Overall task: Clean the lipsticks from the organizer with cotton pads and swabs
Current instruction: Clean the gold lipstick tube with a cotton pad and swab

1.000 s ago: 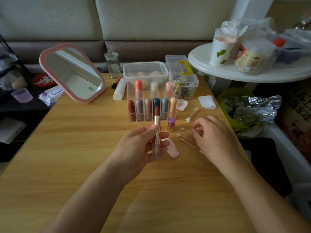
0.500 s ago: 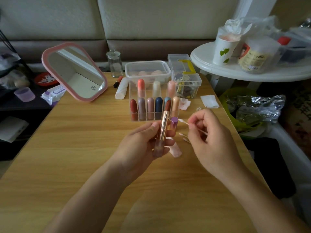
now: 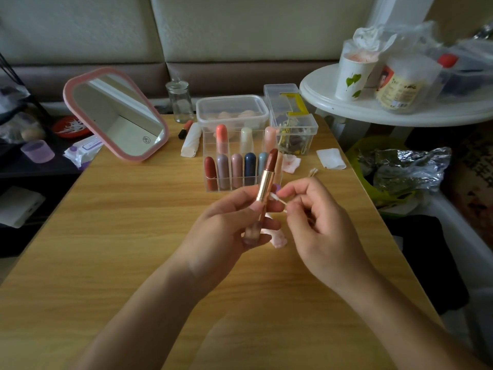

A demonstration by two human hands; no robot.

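Over the middle of the wooden worktop point(image 3: 133, 236), in the head view, the left hand point(image 3: 229, 222) holds a lipstick point(image 3: 266, 177) nearly upright. Its grip is curled round the clear base and gold case, and the brown-red stick is wound out at the top. The right hand point(image 3: 320, 222) has a narrow grip, thumb and forefinger pinching one cotton swab point(image 3: 277, 198). The swab's white tip lies at the gold case; whether it touches is too close to tell.

Just behind the hands stands a clear organizer point(image 3: 232, 145). Three capped lipsticks stand in its back row and five in the front, with a sixth partly hidden behind the held one. A small purple cap point(image 3: 277, 186) shows beside the organizer's front corner.

Behind the organizer sits a lidded clear tub point(image 3: 232, 108) with blurred pinkish lumps inside. To its right is a taller clear box point(image 3: 290, 124) holding a yellow piece and small dark bits. A lidded glass jar point(image 3: 179, 102) stands left of the tub, near a pink-framed mirror point(image 3: 114, 113).

Three cotton pads lie out: a stained one point(image 3: 291, 162) by the organizer, a white one point(image 3: 330, 158) further right, and a pinkish one point(image 3: 278, 240) under the hands. A few spare swabs point(image 3: 313, 172) lie between the first two pads.

On a round white side table point(image 3: 346, 113) a paper cup point(image 3: 352, 78) holds pink-stained wads.
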